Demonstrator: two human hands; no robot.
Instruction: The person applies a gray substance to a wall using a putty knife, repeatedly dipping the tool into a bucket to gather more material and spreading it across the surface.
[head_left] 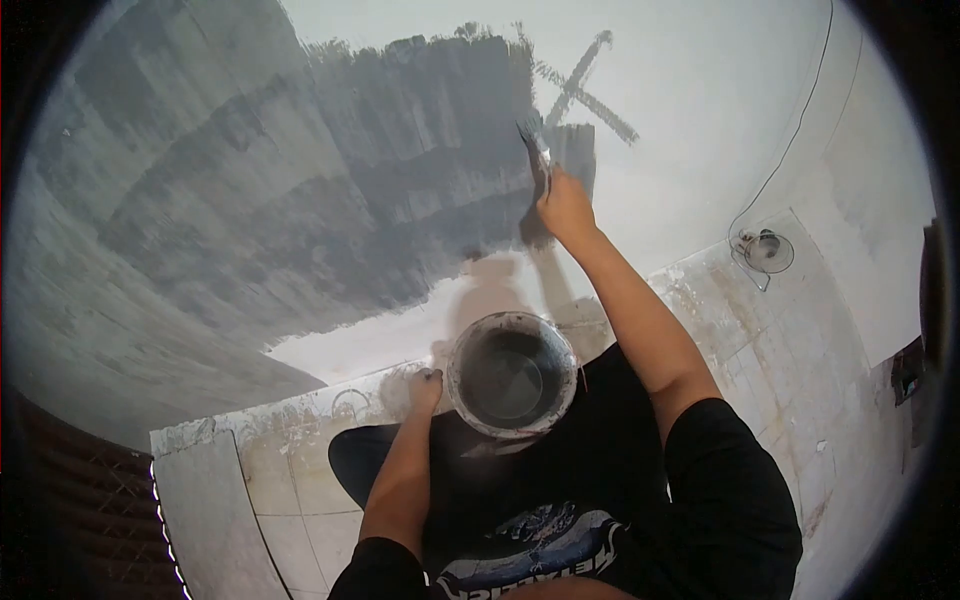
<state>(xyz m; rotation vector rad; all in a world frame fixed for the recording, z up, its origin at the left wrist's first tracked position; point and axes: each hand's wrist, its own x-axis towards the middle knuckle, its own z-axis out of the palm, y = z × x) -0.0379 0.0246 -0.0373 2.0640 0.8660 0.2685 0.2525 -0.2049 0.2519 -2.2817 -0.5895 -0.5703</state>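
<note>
My right hand (565, 205) is closed round the handle of a paintbrush (545, 155), whose bristles touch the wall at the right edge of the grey coating (430, 130). Low in front of my body stands a round bucket (568, 375) with grey paint (505, 385) inside and smears on its rim. Just left of the bucket is my left hand (427, 388), its fingers curled together; whether it holds anything is too small to tell.
A grey cross (585, 92) marks the white wall (690, 120). At the right, a round wire-framed object (768, 251) stands on the tiled floor (745, 375), with a cable (785, 150) running up from it. A flat board (215, 510) lies at the lower left.
</note>
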